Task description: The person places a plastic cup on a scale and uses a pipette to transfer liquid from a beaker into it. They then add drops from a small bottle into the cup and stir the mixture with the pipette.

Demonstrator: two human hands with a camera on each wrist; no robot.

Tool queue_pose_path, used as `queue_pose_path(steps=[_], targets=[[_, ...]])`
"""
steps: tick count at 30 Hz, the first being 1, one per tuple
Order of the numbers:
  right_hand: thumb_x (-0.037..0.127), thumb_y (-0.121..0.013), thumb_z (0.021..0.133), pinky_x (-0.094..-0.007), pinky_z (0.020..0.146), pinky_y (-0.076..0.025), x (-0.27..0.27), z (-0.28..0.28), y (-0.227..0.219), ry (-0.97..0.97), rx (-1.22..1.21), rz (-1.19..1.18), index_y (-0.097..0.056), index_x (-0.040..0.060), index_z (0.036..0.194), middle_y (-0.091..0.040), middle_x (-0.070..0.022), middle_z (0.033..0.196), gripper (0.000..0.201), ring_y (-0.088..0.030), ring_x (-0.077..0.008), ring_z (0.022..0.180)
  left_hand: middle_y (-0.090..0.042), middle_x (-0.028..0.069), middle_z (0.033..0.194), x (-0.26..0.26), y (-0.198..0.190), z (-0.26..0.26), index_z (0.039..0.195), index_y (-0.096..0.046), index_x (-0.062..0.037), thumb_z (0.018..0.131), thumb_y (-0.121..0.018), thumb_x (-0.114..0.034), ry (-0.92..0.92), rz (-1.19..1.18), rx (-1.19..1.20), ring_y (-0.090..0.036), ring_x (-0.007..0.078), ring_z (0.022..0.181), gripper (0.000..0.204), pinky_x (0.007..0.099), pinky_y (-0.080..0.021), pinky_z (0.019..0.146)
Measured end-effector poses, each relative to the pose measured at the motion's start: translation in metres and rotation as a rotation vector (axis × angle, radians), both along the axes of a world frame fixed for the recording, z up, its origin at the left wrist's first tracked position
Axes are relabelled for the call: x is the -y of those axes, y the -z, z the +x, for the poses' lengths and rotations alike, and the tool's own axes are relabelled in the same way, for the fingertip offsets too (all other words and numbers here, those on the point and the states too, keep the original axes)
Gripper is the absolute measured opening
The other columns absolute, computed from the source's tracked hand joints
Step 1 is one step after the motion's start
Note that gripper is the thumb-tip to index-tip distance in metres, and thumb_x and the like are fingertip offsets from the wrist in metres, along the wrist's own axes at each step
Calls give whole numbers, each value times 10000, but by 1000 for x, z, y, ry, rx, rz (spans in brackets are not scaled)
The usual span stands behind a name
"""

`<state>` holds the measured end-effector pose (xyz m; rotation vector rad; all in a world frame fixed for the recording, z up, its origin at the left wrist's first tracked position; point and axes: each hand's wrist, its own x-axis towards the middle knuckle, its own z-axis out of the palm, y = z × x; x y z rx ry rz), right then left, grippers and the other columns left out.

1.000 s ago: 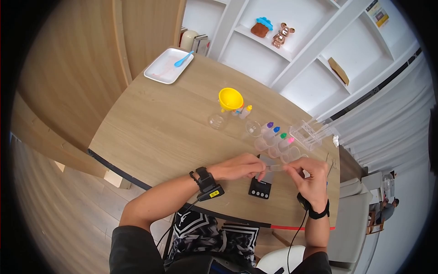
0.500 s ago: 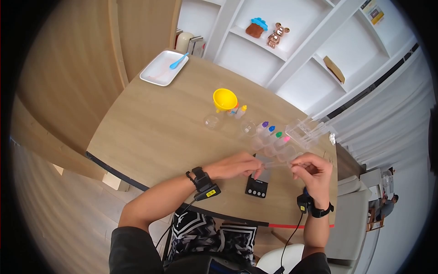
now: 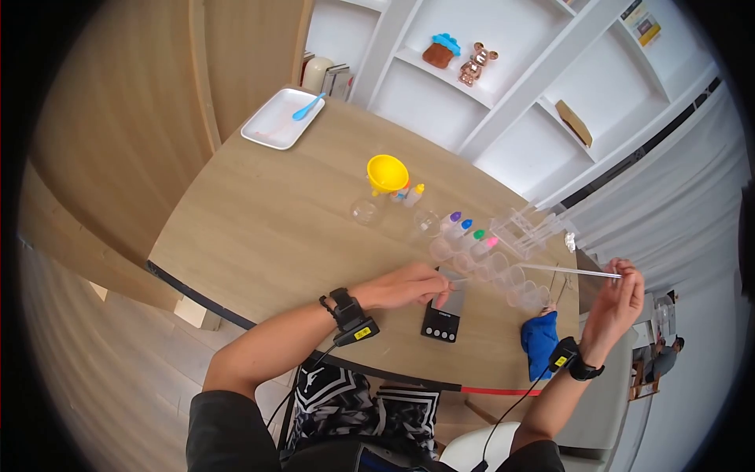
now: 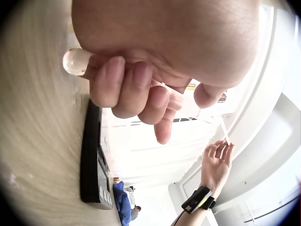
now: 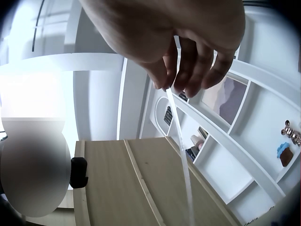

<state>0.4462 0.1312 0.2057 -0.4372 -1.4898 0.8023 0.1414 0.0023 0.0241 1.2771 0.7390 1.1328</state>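
Note:
My left hand [image 3: 409, 285] grips a clear test tube [image 4: 76, 61], whose rounded end sticks out past the curled fingers in the left wrist view. It hovers over the plate of a black digital scale [image 3: 441, 324]. Off to the right, beyond the table's right edge in the head view, my right hand [image 3: 617, 303] pinches a thin, translucent rod [image 3: 568, 271] at one end between thumb and fingertips. The rod points left across a cluster of clear plastic cups [image 3: 497, 267]. In the right wrist view it hangs down from the fingertips.
Dropper bottles with coloured caps [image 3: 467, 226] stand behind the cups, near a clear rack [image 3: 523, 232]. A blue cloth pouch [image 3: 540, 344] lies at the right edge. Farther left are a yellow funnel [image 3: 388, 173] and a white tray [image 3: 263, 130] with a blue spoon [image 3: 308, 107].
My right hand has moved away from the left hand, up and to the right, and the long rod now shows in it. The blue pouch has come into sight. The left hand stays over the scale.

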Motion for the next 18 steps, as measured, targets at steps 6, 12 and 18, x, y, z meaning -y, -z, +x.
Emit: queue_pose_path(steps=[6,12,18], targets=[[127,-523,1118,-437,1079,-531,-36,84,-15,196,42,178,-593,25,1042,-681,-112,1053,145,-673,-247,1052,-384,-37,666,-3,5,3,772,-634,-25,1072,-482,-320,-31,2,13,-351,88,636,447,279,-336,617],[55,-586,1043,-375,846,-533,-51,108,7,599,910,202,-639,-21,1039,-675,-147,938,92,-673,-259,875,-338,-58,611,-4,5,-2,869,-662,-16,1108,-434,-459,-18,24,-95,-335,86,591,553,281,-298,588],[166,-732,939,-439,829,-541,-75,107,84,277,1291,72,-676,-20,1181,-712,-235,1048,311,-677,-408,915,-349,-52,616,-2,0,-2,882,-668,-3,1098,-442,-479,-47,33,-118,-336,89,595,569,283,-294,577]])
